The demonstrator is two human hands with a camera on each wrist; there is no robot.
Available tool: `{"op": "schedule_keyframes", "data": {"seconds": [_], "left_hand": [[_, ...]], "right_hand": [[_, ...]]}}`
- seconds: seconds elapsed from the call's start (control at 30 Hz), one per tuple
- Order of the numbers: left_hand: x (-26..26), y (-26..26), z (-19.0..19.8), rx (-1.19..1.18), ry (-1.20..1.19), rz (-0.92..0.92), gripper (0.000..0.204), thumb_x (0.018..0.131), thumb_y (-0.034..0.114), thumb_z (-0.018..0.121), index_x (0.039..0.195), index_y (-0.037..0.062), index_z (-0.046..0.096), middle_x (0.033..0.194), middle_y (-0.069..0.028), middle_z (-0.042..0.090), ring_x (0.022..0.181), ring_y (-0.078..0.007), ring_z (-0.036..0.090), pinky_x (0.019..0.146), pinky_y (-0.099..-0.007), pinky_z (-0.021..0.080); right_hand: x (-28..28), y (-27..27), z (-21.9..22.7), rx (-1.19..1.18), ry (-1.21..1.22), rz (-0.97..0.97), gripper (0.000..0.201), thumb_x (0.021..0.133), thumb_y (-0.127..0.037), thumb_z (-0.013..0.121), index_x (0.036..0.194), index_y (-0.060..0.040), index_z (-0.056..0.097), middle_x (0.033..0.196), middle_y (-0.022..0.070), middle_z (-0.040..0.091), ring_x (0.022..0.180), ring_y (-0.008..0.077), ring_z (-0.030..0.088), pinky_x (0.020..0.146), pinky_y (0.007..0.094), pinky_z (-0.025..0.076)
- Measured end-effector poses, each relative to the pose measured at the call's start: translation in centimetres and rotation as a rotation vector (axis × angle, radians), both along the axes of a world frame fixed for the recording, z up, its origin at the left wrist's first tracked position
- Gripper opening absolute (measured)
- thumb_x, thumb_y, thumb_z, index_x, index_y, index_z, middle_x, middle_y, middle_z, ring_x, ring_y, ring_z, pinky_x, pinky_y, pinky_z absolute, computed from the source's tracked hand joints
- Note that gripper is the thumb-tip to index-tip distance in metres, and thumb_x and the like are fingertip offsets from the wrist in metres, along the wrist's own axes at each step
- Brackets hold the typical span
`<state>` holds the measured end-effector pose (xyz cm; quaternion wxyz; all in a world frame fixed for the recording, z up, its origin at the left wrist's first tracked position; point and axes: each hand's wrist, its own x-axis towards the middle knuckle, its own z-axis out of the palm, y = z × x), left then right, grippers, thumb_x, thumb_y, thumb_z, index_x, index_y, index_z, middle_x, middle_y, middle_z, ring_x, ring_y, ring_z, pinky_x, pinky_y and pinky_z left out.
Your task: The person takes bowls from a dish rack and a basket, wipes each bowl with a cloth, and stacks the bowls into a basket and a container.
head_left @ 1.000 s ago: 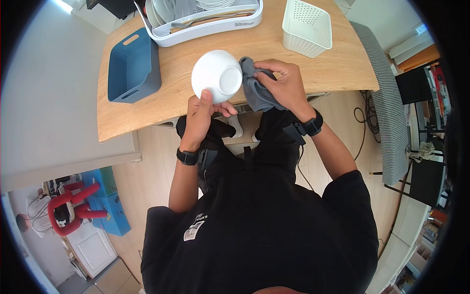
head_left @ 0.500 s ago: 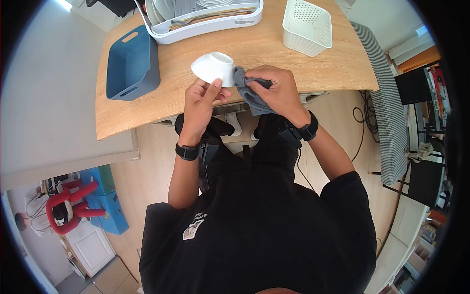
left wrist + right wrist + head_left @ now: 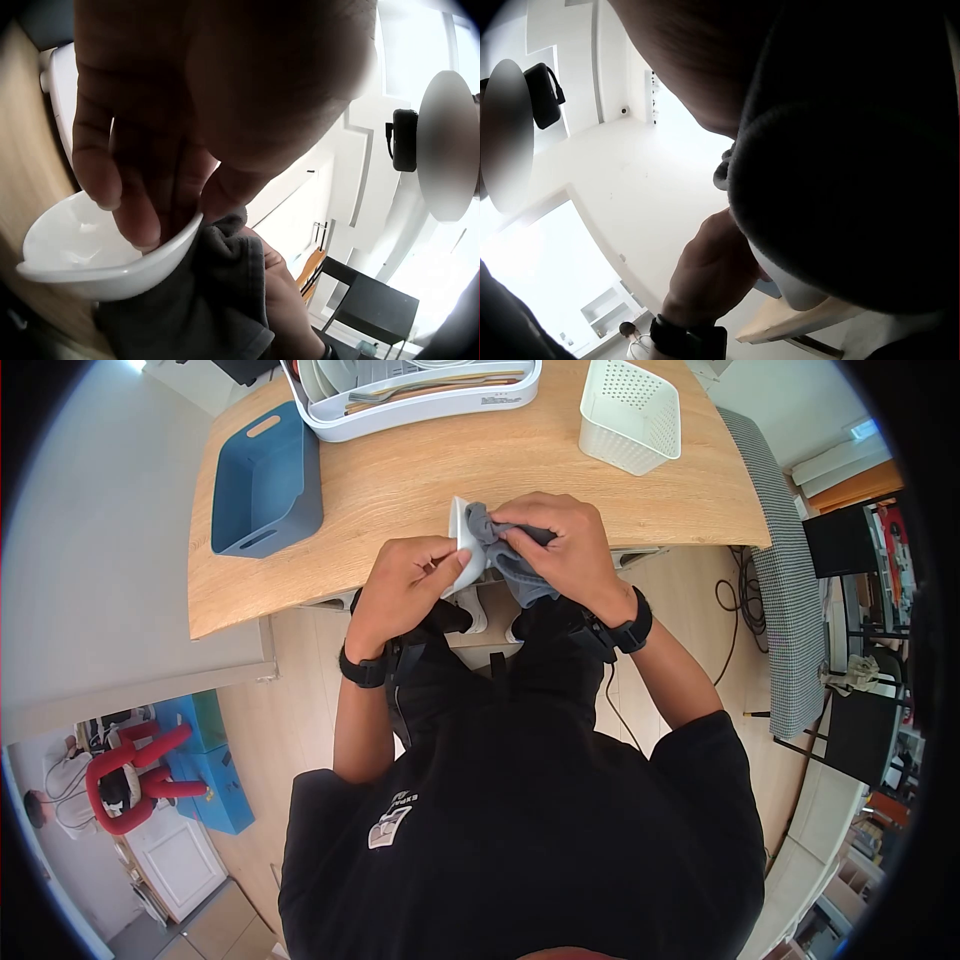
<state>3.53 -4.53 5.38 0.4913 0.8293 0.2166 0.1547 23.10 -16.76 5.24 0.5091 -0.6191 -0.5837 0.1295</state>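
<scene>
My left hand [image 3: 404,586] pinches a white bowl [image 3: 474,566] by its rim, with the thumb on the outer side. In the left wrist view its fingers reach inside the bowl [image 3: 79,236]. The bowl is tipped on its side above the table's front edge, its hollow turned to the left. A dark grey cloth [image 3: 522,574] is bunched in my right hand [image 3: 567,548], which grips it against the bowl's outer side. The cloth [image 3: 840,195] fills much of the right wrist view and hides most of the bowl there.
On the wooden table [image 3: 400,480], a blue bin [image 3: 313,510] stands at the left and a white perforated basket [image 3: 628,455] at the back right. A white dish rack [image 3: 430,422] with plates and cutlery is at the back. My legs are below the table's front edge.
The left hand has turned the bowl from base facing up to lying on its side, and has shifted its hold to the rim. The right hand keeps the cloth at the bowl.
</scene>
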Motion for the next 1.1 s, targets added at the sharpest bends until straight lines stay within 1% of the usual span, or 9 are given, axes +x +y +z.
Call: {"op": "schedule_keyframes", "data": {"seconds": [0.13,0.23,0.3,0.33,0.47,0.53,0.73,0.97,1.1], "left_hand": [[-0.7,0.1,0.2,-0.127,0.072,-0.076,0.033,0.100,0.024,0.064,0.082,-0.0037,0.068,0.062,-0.0035,0.055,0.056,-0.0088,0.044,0.054,-0.0266,0.038],[-1.4,0.1,-0.2,-0.242,-0.103,-0.116,0.033,0.100,0.023,0.064,0.084,-0.0047,0.068,0.063,-0.0007,0.056,0.058,-0.0068,0.046,0.054,-0.0248,0.037],[-1.9,0.3,-0.9,-0.433,-0.223,-0.052,0.031,0.100,0.023,0.064,0.088,-0.0044,0.072,0.065,0.0013,0.057,0.059,-0.0054,0.047,0.054,-0.0228,0.037],[-2.0,0.7,-1.2,-0.479,-0.270,-0.069,0.028,0.100,0.023,0.065,0.096,-0.0032,0.074,0.068,0.0018,0.059,0.059,-0.0050,0.047,0.056,-0.0211,0.038],[-1.6,0.1,-1.9,-0.569,-0.358,0.008,0.031,0.100,0.027,0.064,0.099,-0.0030,0.073,0.072,0.0008,0.062,0.061,-0.0045,0.049,0.057,-0.0205,0.040],[-1.3,-0.1,-2.3,-0.717,-0.471,0.038,0.033,0.101,0.029,0.064,0.101,-0.0028,0.072,0.076,-0.0002,0.066,0.062,-0.0045,0.052,0.059,-0.0204,0.042],[-1.0,0.0,-3.0,-0.873,-0.568,0.086,0.035,0.103,0.032,0.061,0.102,-0.0016,0.069,0.081,-0.0026,0.069,0.063,-0.0062,0.057,0.060,-0.0212,0.046],[-0.5,-0.4,-2.3,-0.851,-0.617,0.123,0.034,0.105,0.031,0.058,0.108,-0.0014,0.067,0.086,-0.0051,0.071,0.070,-0.0083,0.064,0.063,-0.0240,0.051],[0.4,-0.9,-1.8,-0.865,-0.669,0.241,0.033,0.105,0.029,0.057,0.110,-0.0017,0.067,0.087,-0.0056,0.071,0.070,-0.0098,0.065,0.065,-0.0254,0.052]], "right_hand": [[0.4,0.3,-0.1,-0.016,-0.002,-0.015,0.022,0.081,0.006,0.072,0.101,-0.0005,0.076,0.099,0.0129,0.076,0.088,0.0229,0.073,0.079,0.0308,0.056],[0.7,0.3,-0.5,0.001,0.030,-0.035,0.025,0.081,0.008,0.071,0.104,-0.0002,0.076,0.101,0.0131,0.076,0.090,0.0216,0.073,0.080,0.0298,0.056],[0.8,0.3,-0.7,0.004,0.068,-0.039,0.026,0.082,0.009,0.070,0.105,0.0003,0.076,0.101,0.0132,0.076,0.090,0.0211,0.073,0.081,0.0293,0.056],[0.8,0.3,-0.8,0.009,0.105,-0.044,0.027,0.082,0.010,0.069,0.107,0.0007,0.075,0.102,0.0133,0.076,0.091,0.0206,0.073,0.082,0.0289,0.056],[0.7,0.3,-0.7,0.009,0.112,-0.087,0.029,0.082,0.012,0.067,0.108,0.0017,0.075,0.101,0.0139,0.076,0.092,0.0204,0.073,0.082,0.0282,0.056],[0.8,0.3,-0.9,0.005,0.108,-0.113,0.029,0.082,0.012,0.066,0.108,0.0021,0.075,0.101,0.0142,0.076,0.093,0.0208,0.072,0.083,0.0285,0.056],[0.9,0.0,-0.4,0.018,0.100,-0.148,0.028,0.082,0.010,0.066,0.108,0.0021,0.075,0.102,0.0145,0.076,0.093,0.0209,0.072,0.085,0.0291,0.055],[0.8,-0.3,-0.6,0.013,0.104,-0.176,0.027,0.083,0.010,0.067,0.107,0.0023,0.075,0.101,0.0138,0.076,0.091,0.0197,0.072,0.083,0.0285,0.055],[0.5,-0.4,-0.6,0.015,0.131,-0.182,0.024,0.083,0.008,0.069,0.106,0.0028,0.075,0.099,0.0135,0.076,0.089,0.0194,0.072,0.082,0.0282,0.054]]}}
